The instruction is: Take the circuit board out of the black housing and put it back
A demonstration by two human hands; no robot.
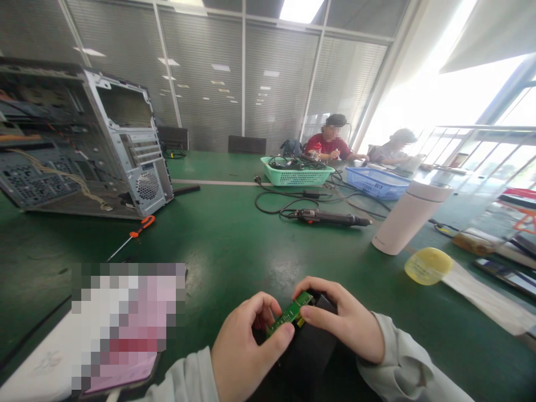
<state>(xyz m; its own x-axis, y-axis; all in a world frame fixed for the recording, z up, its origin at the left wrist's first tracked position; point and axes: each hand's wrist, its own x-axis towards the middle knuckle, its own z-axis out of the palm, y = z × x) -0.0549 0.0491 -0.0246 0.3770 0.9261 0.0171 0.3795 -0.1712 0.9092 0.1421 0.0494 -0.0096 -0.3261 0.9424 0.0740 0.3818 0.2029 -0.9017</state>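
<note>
A small green circuit board point(288, 316) is held between both hands at the near edge of the table. My left hand point(247, 340) closes on its lower left end, thumb on top and fingers curled behind. At its upper right end my right hand point(341, 315) pinches it with thumb and forefinger. Beneath the board and partly under my right hand is a black object point(312, 349), its kind hidden by the hands. A bit of yellow shows at the board's underside.
An open computer case point(125, 145) stands at the left, an orange-handled screwdriver point(142, 226) before it. Ahead lie an electric screwdriver point(330, 218), a green basket point(297, 177) of cables and a blue basket point(377, 184). A pale bottle point(410, 218) stands right. Two people sit across.
</note>
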